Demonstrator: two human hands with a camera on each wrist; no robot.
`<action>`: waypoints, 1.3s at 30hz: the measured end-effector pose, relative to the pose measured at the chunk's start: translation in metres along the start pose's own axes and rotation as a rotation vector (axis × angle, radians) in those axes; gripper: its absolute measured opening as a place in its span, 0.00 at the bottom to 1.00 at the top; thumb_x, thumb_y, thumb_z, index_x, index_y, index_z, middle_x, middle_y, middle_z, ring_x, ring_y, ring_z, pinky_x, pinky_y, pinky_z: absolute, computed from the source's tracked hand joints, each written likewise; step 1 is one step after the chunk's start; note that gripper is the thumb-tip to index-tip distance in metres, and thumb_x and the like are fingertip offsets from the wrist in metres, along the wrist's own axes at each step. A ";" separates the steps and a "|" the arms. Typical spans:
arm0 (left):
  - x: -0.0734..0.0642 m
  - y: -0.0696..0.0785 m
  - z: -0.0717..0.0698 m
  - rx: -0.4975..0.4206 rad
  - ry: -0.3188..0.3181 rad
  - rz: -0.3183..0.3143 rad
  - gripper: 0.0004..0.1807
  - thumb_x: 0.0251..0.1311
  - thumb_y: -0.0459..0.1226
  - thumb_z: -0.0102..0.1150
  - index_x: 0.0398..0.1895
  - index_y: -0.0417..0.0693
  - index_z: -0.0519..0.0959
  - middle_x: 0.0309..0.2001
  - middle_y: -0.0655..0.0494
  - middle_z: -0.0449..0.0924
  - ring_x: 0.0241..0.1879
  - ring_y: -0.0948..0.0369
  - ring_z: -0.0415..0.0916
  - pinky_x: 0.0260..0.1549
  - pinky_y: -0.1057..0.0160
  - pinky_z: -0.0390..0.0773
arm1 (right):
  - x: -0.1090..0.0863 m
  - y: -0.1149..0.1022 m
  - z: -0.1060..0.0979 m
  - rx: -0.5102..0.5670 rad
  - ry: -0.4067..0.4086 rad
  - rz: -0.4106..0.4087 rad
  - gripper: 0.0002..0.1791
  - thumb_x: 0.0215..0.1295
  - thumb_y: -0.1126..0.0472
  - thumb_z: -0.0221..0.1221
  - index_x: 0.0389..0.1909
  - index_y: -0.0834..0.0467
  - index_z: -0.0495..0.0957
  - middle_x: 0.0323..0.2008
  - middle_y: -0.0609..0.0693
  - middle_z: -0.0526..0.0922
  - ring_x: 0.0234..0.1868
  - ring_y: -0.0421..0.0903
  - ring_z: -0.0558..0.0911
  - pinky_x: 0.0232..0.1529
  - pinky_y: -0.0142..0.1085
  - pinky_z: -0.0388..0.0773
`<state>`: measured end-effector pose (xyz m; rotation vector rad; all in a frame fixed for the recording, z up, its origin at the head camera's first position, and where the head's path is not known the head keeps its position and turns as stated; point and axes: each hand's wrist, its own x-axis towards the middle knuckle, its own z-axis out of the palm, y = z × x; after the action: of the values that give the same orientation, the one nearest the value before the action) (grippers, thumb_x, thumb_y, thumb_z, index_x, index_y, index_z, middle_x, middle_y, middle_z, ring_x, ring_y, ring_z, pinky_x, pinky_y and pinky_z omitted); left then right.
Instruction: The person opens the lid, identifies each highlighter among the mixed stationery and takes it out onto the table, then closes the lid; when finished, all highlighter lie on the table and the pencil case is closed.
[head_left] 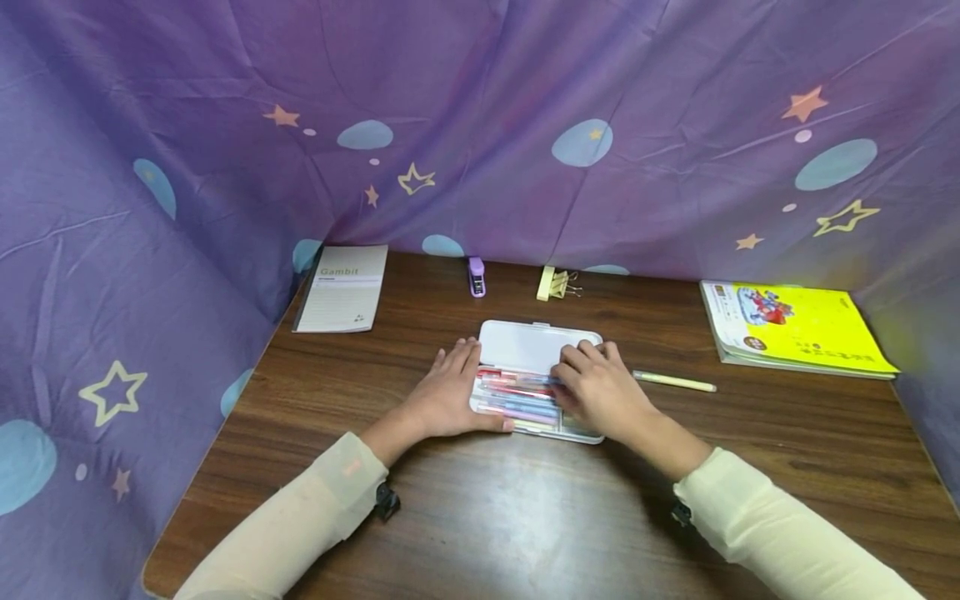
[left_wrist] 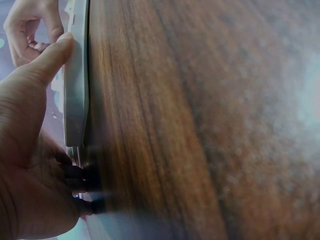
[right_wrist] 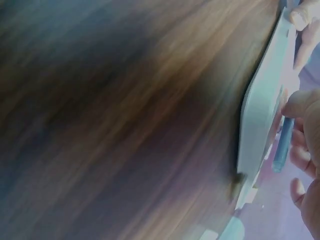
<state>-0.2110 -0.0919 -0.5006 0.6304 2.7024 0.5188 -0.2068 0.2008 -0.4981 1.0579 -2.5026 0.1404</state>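
Note:
An open white pencil case (head_left: 517, 343) lies on the table with several colored pens (head_left: 521, 410) in its tray. My left hand (head_left: 448, 396) rests against the case's left end, fingers extended along the side. Its thumb (left_wrist: 57, 52) touches the front edge in the left wrist view. Over the right part of the tray, my right hand (head_left: 603, 387) pinches a pen (right_wrist: 284, 145) between thumb and fingers. The pen's blue-grey end sticks out in the right wrist view; fingers hide the rest. A yellow pen (head_left: 675, 382) lies on the table to the right.
A Gambit notebook (head_left: 341, 292) lies at the back left. Behind the case stand a purple stapler (head_left: 477, 277) and yellow binder clips (head_left: 557, 284). Yellow-covered books (head_left: 810, 329) are stacked at the right. Purple printed cloth (head_left: 480, 125) hangs around the wooden table (head_left: 480, 517).

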 end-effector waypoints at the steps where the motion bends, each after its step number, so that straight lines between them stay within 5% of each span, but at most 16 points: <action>1: 0.000 0.000 0.000 0.001 0.000 0.000 0.80 0.56 0.79 0.66 0.91 0.37 0.39 0.92 0.38 0.38 0.92 0.46 0.34 0.91 0.45 0.40 | -0.002 0.002 -0.001 -0.003 0.003 0.004 0.13 0.63 0.56 0.78 0.41 0.56 0.86 0.41 0.51 0.83 0.44 0.54 0.79 0.46 0.54 0.78; 20: -0.001 0.000 0.001 0.016 0.010 -0.001 0.79 0.56 0.79 0.66 0.91 0.37 0.40 0.92 0.38 0.39 0.92 0.46 0.35 0.91 0.44 0.40 | -0.042 0.038 -0.016 -0.012 -0.046 0.148 0.12 0.62 0.62 0.79 0.43 0.58 0.88 0.42 0.53 0.84 0.46 0.56 0.79 0.42 0.55 0.73; 39: -0.001 0.002 0.001 0.024 0.002 -0.003 0.79 0.56 0.79 0.66 0.91 0.37 0.39 0.92 0.38 0.38 0.92 0.45 0.35 0.91 0.44 0.39 | -0.094 0.073 -0.034 -0.073 -0.027 0.170 0.14 0.58 0.63 0.79 0.42 0.60 0.86 0.39 0.55 0.82 0.42 0.58 0.78 0.38 0.57 0.72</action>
<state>-0.2093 -0.0905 -0.5008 0.6328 2.7149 0.4879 -0.1879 0.3230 -0.5015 0.8228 -2.5997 0.0834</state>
